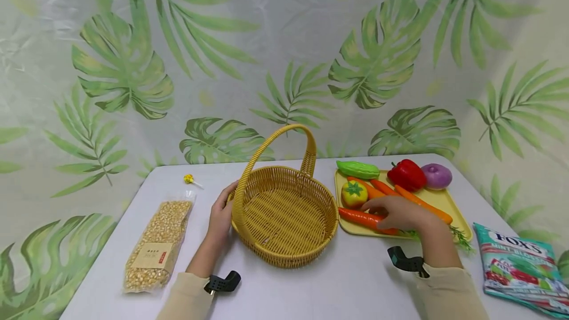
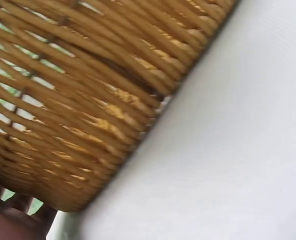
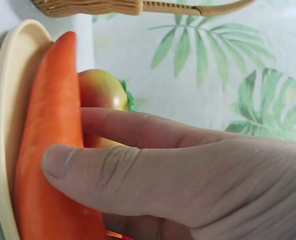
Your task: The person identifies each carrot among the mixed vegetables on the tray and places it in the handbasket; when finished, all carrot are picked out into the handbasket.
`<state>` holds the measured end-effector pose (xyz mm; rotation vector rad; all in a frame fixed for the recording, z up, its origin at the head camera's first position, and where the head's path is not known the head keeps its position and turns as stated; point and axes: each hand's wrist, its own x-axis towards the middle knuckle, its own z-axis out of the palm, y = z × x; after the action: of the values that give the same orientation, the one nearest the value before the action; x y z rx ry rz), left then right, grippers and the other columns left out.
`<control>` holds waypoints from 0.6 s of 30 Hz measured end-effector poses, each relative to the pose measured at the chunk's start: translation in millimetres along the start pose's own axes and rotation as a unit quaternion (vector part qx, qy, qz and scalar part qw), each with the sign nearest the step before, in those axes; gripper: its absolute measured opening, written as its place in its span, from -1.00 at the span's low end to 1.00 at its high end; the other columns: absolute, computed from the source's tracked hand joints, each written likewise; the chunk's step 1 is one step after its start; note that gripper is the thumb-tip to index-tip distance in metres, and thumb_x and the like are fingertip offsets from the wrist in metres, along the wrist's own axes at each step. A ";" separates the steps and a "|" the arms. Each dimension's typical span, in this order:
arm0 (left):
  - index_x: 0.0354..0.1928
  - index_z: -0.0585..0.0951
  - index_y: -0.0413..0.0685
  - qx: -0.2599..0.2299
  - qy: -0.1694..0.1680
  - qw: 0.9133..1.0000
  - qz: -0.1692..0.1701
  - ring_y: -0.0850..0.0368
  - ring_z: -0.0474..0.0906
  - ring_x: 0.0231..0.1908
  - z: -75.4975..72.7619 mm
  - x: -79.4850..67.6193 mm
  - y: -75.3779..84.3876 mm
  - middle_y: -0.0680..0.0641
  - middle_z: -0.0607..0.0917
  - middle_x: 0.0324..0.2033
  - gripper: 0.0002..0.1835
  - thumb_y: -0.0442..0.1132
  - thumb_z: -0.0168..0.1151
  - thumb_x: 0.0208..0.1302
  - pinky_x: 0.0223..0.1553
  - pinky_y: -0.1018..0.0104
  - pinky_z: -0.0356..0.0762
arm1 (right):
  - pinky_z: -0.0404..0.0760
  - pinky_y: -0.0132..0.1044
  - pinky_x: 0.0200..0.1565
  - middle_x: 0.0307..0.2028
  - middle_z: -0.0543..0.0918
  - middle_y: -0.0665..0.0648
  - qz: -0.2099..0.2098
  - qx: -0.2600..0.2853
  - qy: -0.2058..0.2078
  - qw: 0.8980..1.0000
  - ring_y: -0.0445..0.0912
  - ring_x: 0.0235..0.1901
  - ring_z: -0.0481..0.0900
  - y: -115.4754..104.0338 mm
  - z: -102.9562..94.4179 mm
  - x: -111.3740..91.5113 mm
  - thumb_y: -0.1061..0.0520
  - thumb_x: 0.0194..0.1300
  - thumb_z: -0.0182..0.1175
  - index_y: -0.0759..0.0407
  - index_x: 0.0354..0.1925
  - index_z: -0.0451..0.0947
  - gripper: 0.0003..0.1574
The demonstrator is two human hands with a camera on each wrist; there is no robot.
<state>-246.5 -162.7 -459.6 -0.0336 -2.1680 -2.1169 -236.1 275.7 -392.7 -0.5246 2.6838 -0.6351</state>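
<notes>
My left hand holds the left side of a round wicker basket with a tall arched handle, its fingers at the rim. In the left wrist view the woven wall fills the upper left, with fingers at its lower corner. Over a yellow tray, my right hand pinches the nearest carrot. The right wrist view has the thumb on the near side of that carrot and the fingers behind it. A yellow-red tomato lies just beyond the carrot.
Also on the tray are a green bitter melon, a red bell pepper, a purple round vegetable and more carrots. A bag of corn kernels and a lollipop lie left; a candy bag lies right.
</notes>
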 end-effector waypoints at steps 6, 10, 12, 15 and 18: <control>0.39 0.37 0.29 -0.066 -0.029 0.997 0.006 0.30 0.22 0.44 2.8 -5.1 -7.2 0.23 0.39 0.38 -0.45 -0.31 -0.22 0.46 0.39 0.48 0.23 | 0.59 0.05 0.13 0.04 0.64 0.07 0.005 -0.008 -0.006 1.000 0.00 0.01 0.54 2.1 4.9 4.9 0.22 0.12 0.37 -0.04 0.18 0.57 -0.38; 0.42 0.34 0.30 -0.065 -0.030 0.997 0.014 0.27 0.15 0.49 2.0 -4.6 -10.5 0.21 0.34 0.43 -0.40 -0.34 -0.23 0.42 0.48 0.36 0.11 | 0.59 0.08 0.14 0.06 0.65 0.10 -0.017 0.003 -0.001 1.000 0.03 0.04 0.55 0.6 3.3 4.2 0.20 0.12 0.38 -0.05 0.19 0.56 -0.37; 0.44 0.32 0.29 -0.063 -0.030 0.997 0.018 0.25 0.11 0.51 2.0 -4.4 -12.0 0.20 0.32 0.45 -0.40 -0.34 -0.23 0.41 0.53 0.25 0.02 | 0.59 0.07 0.13 0.08 0.64 0.11 -0.028 0.007 0.005 1.000 0.04 0.05 0.54 0.8 1.9 3.9 0.19 0.13 0.38 -0.08 0.21 0.55 -0.36; 0.45 0.31 0.27 -0.059 -0.031 0.997 0.026 0.23 0.07 0.53 2.1 -3.4 -14.1 0.18 0.30 0.47 -0.39 -0.35 -0.24 0.41 0.56 0.14 -0.07 | 0.58 -0.03 0.06 0.09 0.61 0.09 -0.028 0.016 0.013 0.999 0.02 0.04 0.48 -0.3 -1.6 1.9 0.15 0.14 0.36 -0.15 0.24 0.53 -0.32; 0.45 0.30 0.25 -0.053 -0.032 0.998 0.033 0.21 0.06 0.54 1.9 -2.5 -15.6 0.17 0.29 0.47 -0.40 -0.34 -0.25 0.43 0.57 0.11 -0.09 | 0.52 -0.16 -0.05 0.07 0.59 0.06 -0.026 0.027 0.026 0.999 0.01 0.00 0.44 -3.9 -6.0 -1.7 0.08 0.17 0.35 -0.22 0.27 0.51 -0.32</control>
<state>-245.6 -161.1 -475.4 -0.1810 -2.0559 -2.2194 -235.9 275.4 -385.4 -0.5737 2.7005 -0.7433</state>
